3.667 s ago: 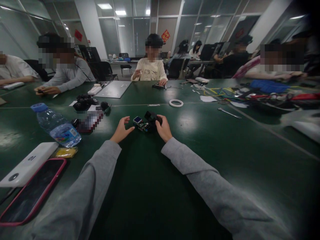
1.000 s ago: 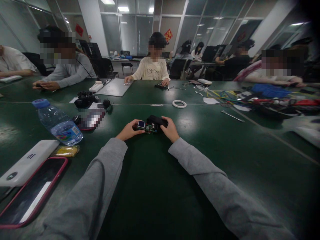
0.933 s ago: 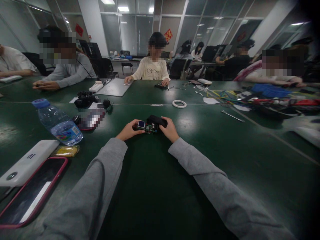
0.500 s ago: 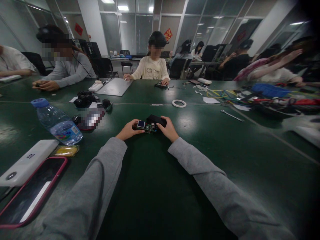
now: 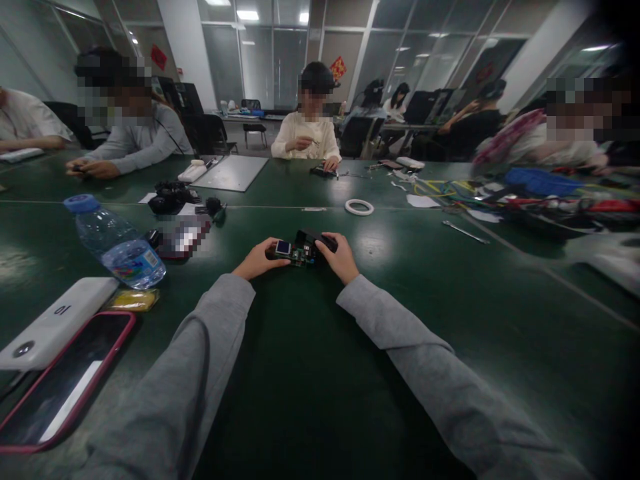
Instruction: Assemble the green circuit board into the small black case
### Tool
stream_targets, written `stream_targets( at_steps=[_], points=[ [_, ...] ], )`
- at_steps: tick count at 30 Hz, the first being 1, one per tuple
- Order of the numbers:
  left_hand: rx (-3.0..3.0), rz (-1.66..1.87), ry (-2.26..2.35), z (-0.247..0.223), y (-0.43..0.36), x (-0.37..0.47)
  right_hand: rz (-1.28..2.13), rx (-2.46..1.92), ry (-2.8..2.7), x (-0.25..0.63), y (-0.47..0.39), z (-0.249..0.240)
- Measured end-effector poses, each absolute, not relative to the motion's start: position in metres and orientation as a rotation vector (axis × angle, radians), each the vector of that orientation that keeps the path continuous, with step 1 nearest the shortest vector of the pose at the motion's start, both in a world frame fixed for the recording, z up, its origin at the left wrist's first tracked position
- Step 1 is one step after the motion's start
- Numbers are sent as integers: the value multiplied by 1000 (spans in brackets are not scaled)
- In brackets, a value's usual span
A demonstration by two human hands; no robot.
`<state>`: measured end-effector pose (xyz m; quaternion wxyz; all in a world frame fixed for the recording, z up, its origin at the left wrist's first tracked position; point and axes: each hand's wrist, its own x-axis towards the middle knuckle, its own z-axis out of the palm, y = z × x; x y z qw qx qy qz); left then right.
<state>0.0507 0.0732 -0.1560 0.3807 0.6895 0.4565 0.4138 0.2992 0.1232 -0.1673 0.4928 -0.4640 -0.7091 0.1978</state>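
Note:
My left hand [image 5: 259, 260] pinches a small green circuit board [image 5: 296, 255] by its left end, where a little square screen [image 5: 283, 248] is mounted. Thumb and fingers of my right hand [image 5: 340, 258] are closed on a black plastic case [image 5: 311, 237], which is tilted behind and to the right of the board. Board and case meet or overlap between the two hands; whether they are joined there cannot be made out. Both hands are just above the green table [image 5: 310, 347].
To the left are a water bottle [image 5: 117, 243], a white power bank [image 5: 60, 323], a phone [image 5: 65, 383] and a yellow packet [image 5: 134, 300]. Beyond my hands lies a white tape roll [image 5: 359, 207]. A wrench [image 5: 466, 232] and tangled cables [image 5: 450, 190] are to the right. People sit across the table.
The black case has tipped in my right hand, so more of its inner side shows. My left hand and the board hardly moved. Across the table, a person's hand has risen.

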Motion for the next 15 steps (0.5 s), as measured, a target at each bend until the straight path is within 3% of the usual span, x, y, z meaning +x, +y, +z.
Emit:
stream_targets(
  at_steps=[7,15],
  points=[
    [1763,1045,1139,-153,72,50,418,-1315,-1575,304,130,-172],
    [1776,1038,1152,-150,69,51,368,-1237,-1632,300,127,-173]
  ],
)
